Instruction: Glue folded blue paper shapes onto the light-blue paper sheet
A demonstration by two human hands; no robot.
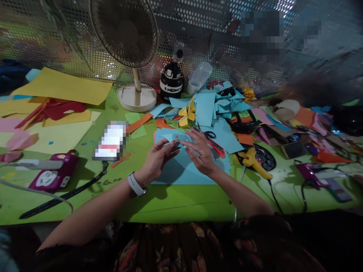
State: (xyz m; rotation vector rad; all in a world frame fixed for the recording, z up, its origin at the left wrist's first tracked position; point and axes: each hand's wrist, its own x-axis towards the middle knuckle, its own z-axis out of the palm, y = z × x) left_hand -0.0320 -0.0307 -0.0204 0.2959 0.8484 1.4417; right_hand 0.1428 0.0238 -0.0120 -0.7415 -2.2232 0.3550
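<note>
Over a blue paper sheet [181, 172], my left hand [157, 160] has its thumb and fingers closed on a small blue paper piece with orange dots [177, 139]. Part of that piece is hidden by the fingers. My right hand [200, 153] is beside it with fingers spread, the index fingertip at or near the piece; whether it touches I cannot tell. Just beyond the right hand lie black-handled scissors [210, 135] and a red utility knife [217, 149].
Blue paper scraps [205, 107] and yellow dotted pieces [183, 117] are heaped ahead. A fan [137, 97], a black bottle [171, 83] and a phone [111, 140] stand or lie leftward. A yellow glue gun [256, 164] and purple power strip [309, 175] with cables are rightward.
</note>
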